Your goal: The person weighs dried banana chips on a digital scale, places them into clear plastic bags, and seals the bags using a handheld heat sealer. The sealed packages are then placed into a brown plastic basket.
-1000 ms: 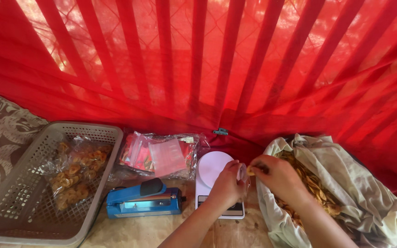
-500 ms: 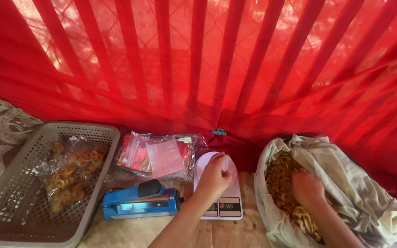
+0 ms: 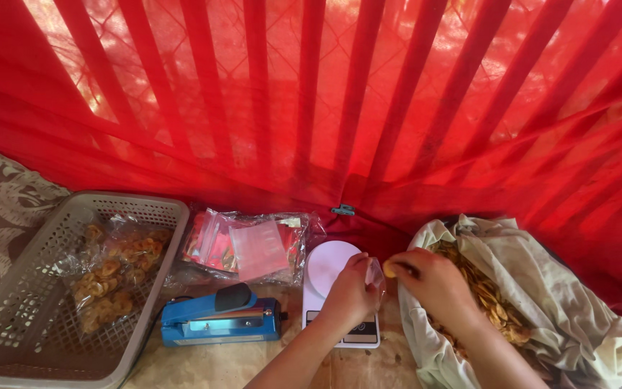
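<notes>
now the right hand (image 3: 433, 277) has come up out of the cloth sack (image 3: 541, 302), pinching a chip (image 3: 390, 269) toward the small clear bag (image 3: 374, 274) pinched by the left hand (image 3: 350, 292) over the white scale (image 3: 329, 270); blue sealer (image 3: 217, 320) at nine o'clock.

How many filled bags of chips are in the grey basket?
2, as far as I can tell: one bag toward the basket's back, another bag in front of it. Clear plastic overlaps, so more may be hidden.
</notes>
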